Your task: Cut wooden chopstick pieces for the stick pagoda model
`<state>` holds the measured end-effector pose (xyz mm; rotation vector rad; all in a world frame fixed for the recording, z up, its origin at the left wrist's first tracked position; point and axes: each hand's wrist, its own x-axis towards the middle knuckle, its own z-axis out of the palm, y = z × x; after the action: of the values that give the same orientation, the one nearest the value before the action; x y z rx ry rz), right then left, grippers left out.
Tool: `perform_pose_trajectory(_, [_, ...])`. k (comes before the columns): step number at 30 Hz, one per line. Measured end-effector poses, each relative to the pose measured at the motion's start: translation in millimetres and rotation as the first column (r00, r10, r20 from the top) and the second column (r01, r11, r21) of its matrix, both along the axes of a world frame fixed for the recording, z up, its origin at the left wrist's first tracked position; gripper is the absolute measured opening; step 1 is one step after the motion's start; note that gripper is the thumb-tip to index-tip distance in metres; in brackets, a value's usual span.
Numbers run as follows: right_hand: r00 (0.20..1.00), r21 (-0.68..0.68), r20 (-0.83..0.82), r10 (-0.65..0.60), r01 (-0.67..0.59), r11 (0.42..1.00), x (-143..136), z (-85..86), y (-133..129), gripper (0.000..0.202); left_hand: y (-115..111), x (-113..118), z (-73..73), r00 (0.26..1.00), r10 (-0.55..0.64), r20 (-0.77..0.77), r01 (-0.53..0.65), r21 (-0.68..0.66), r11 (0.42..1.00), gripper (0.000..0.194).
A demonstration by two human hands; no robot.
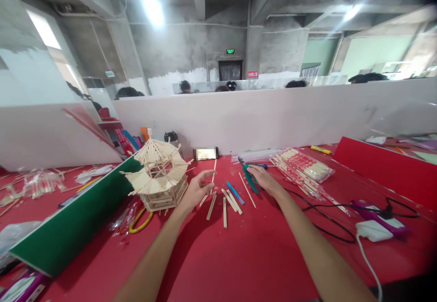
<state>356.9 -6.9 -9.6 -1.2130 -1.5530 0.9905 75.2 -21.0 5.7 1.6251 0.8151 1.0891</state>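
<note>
Standing on the red tabletop [218,265] in the head view, a wooden-stick pavilion model [162,188] is just beside the left hand [200,187]. That hand's grip is curled, thumb and fingers parted; whether it has hold of the thin stick [215,165] at its fingertips cannot be told. The right hand [263,178] has its grip closed on green-handled pliers [251,183], their nose pointing away from the person. Between the hands lie short sticks [225,213] and a blue pen-like item [235,193]. Packaged sticks [317,170] lie right of the right hand.
</note>
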Motion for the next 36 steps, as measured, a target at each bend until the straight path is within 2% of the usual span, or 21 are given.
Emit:
perform_pose_trajectory(2, [0.993,-0.020,-0.070,0.093,-0.095,0.995,-8.4,3.0,-6.8,0.040,-3.5,0.9,3.1,1.000,-0.017,0.013,0.017,-0.018,1.000,0.051])
perform_pose_trajectory(4, [0.981,-0.022,-0.062,0.182,-0.184,0.983,-16.2,6.4,-14.1,0.042,-6.3,1.6,4.9,0.999,-0.033,0.027,0.033,-0.034,0.999,0.052])
perform_pose_trajectory(10, [0.925,-0.022,0.091,0.370,-0.370,0.929,-28.8,12.4,-25.2,0.048,-10.1,3.5,5.4,0.994,-0.080,0.072,0.084,-0.057,0.995,0.052])
perform_pose_trajectory(14, [0.906,-0.021,0.151,0.394,-0.396,0.918,-30.7,12.2,-26.3,0.048,-12.6,4.3,8.0,0.991,-0.105,0.084,0.112,-0.089,0.990,0.051])
perform_pose_trajectory(21, [0.873,-0.077,0.102,0.476,-0.471,0.879,-31.6,13.4,-28.2,0.044,-16.3,5.8,10.8,0.989,-0.134,0.059,0.138,-0.082,0.987,0.052])
perform_pose_trajectory(28, [0.880,-0.068,0.157,0.448,-0.443,0.894,-28.4,12.4,-26.6,0.046,-19.0,7.5,12.2,0.990,-0.128,0.062,0.133,-0.084,0.988,0.051])
perform_pose_trajectory(36, [0.889,-0.093,0.159,0.429,-0.419,0.903,-26.7,14.2,-30.0,0.051,-15.7,6.4,5.2,0.982,-0.171,0.083,0.181,-0.136,0.974,0.051])
